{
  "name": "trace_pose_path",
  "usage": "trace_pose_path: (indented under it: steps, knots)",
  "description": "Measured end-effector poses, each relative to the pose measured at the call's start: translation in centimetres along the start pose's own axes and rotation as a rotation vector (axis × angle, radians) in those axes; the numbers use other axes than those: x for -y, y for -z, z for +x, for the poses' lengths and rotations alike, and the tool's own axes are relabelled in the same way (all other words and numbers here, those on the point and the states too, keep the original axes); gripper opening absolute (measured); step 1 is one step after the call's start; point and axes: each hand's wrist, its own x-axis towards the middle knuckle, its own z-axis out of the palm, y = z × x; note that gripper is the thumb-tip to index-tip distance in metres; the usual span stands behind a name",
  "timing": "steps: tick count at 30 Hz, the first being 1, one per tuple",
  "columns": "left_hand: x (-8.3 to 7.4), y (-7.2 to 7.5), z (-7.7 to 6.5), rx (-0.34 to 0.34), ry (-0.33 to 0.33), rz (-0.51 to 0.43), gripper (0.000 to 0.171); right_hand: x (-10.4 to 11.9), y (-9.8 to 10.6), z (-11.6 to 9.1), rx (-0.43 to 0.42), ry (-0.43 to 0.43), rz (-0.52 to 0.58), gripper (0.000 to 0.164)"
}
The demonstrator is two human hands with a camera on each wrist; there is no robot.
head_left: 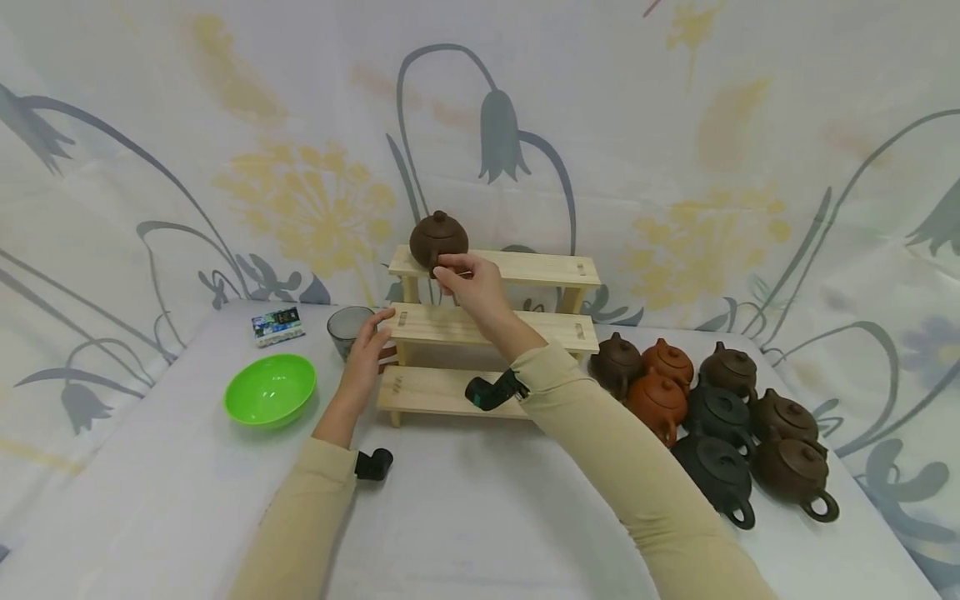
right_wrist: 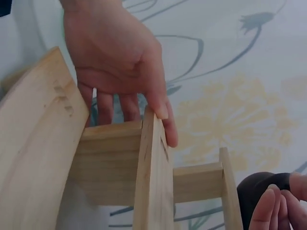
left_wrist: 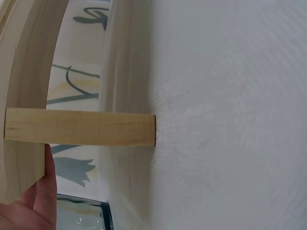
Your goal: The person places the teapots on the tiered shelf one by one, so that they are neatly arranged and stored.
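A dark brown clay teapot (head_left: 438, 235) sits at the left end of the top board of a three-tier wooden display stand (head_left: 487, 325). My right hand (head_left: 480, 292) pinches its handle, which points toward me; the right wrist view shows the fingertips bunched there, at the lower right. My left hand (head_left: 362, 360) grips the left end of the stand's middle board. In the right wrist view, the left hand (right_wrist: 117, 57) has its thumb on the board's edge and other fingers beneath, beside the side support.
Several brown, black and orange teapots (head_left: 720, 408) crowd together right of the stand. Left of it are a grey glass cup (head_left: 348, 321), close by my left hand, a bright green bowl (head_left: 270, 390) and a small patterned box (head_left: 277, 327). A flowered cloth hangs behind.
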Motion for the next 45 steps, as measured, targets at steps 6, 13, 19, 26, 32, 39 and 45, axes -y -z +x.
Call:
trace_pose_path:
  steps: [6, 13, 19, 26, 32, 39, 45]
  knots:
    - [-0.2, 0.0, -0.2, -0.003, 0.008, 0.005, 0.043, -0.5, 1.3, -1.9, 0.044, 0.026, 0.028, 0.028]
    - [-0.1, 0.0, -0.2, -0.006, -0.004, -0.015, 0.043, -1.4, 3.3, -4.3, 0.061, 0.035, 0.056, 0.030]
    - [-0.1, 0.1, -0.2, -0.008, 0.002, -0.014, 0.043, -2.1, 4.8, -6.1, 0.048, 0.036, 0.066, 0.030]
    - [0.0, 0.0, 0.0, -0.001, -0.006, -0.016, 0.043, -2.4, 7.0, -8.0, 0.013, 0.057, 0.087, 0.030]
    - [0.1, 0.1, 0.0, 0.004, -0.004, -0.008, 0.043, -2.3, 8.9, -9.8, 0.002, 0.070, 0.079, 0.032]
    - [0.0, 0.0, -0.2, 0.004, -0.006, 0.003, 0.043, -2.7, 10.7, -11.6, -0.015, 0.076, 0.039, 0.030]
    - [0.0, -0.1, -0.2, 0.003, -0.008, 0.004, 0.043, -2.9, 12.3, -13.2, -0.051, 0.076, 0.000, 0.028]
